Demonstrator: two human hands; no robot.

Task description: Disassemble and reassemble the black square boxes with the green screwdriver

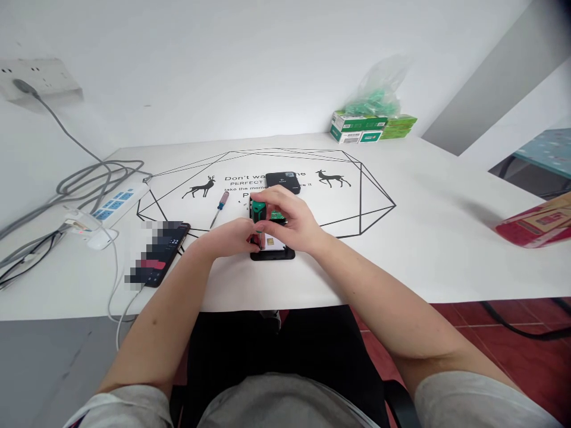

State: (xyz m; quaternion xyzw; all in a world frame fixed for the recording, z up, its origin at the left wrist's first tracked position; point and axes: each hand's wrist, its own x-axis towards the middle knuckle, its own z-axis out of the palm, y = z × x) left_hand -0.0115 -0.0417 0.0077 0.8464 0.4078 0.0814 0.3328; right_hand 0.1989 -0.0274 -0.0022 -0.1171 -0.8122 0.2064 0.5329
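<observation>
An opened phone (pixel 272 255) lies on the white table, its black frame, green circuit board (pixel 277 216) and pale lower section partly showing. My right hand (pixel 289 219) is closed around a screwdriver (pixel 258 209) with a green and black handle, held upright over the phone's left side. At that same left edge, my left hand (pixel 236 236) grips the phone with fingers bent, close to the screwdriver's shaft. The screwdriver's tip is hard to make out among the fingers. Just behind my right hand lies a black phone back cover (pixel 284 182) with a camera cutout.
A small screwdriver (pixel 220 209) lies left of my hands, beside tiny dark pieces (pixel 243 202). Further left are a lit phone (pixel 167 255), a power strip (pixel 116 202) and tangled cables (pixel 100 172). Green-and-white boxes (pixel 359 128) stand at the back; a red package (pixel 535 223) is at right.
</observation>
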